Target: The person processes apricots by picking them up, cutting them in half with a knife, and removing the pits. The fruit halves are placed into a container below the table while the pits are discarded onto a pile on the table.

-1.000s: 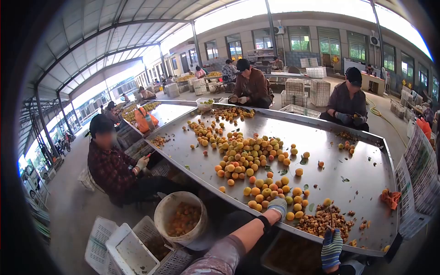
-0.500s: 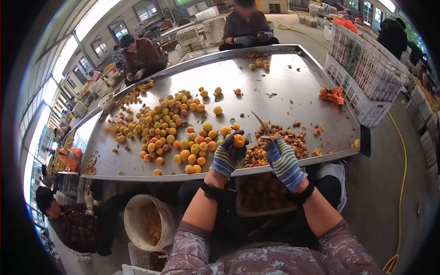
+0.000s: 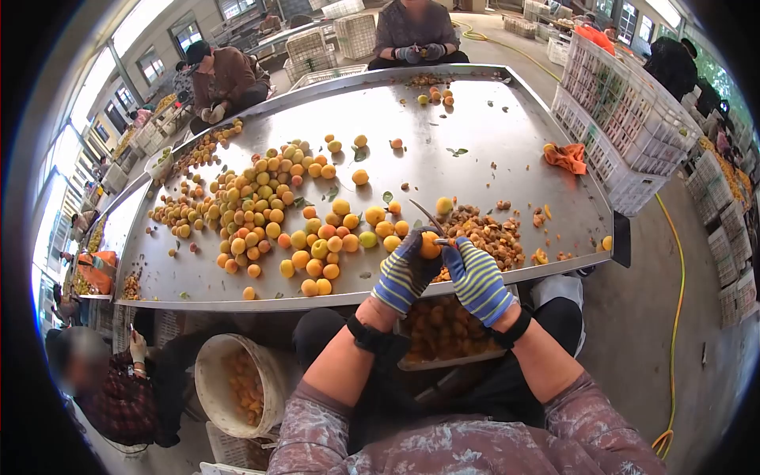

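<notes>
My left hand (image 3: 405,273), in a striped glove with dark fingers, is closed round an orange apricot (image 3: 430,246) at the table's near edge. Close beside it, my gloved right hand (image 3: 476,277) grips a thin curved knife (image 3: 426,212); the curved metal points up and left past the apricot. The tool's lower part meets the fruit, though fingers hide the exact contact. Just beyond my hands lies a heap of brown pits (image 3: 487,237). Whole apricots (image 3: 321,249) spread over the metal table (image 3: 467,186) to the left. Below the edge, a tray (image 3: 443,362) holds apricot pieces.
A white bucket (image 3: 207,388) with apricot pieces stands at lower left. Stacked white crates (image 3: 625,119) rise at the table's right, near an orange cloth (image 3: 566,158). Co-workers sit at the far side and left. A yellow hose (image 3: 679,301) runs along the floor.
My right hand has moved left with the knife, bringing it against the apricot in my left hand. The camera view has shifted slightly.
</notes>
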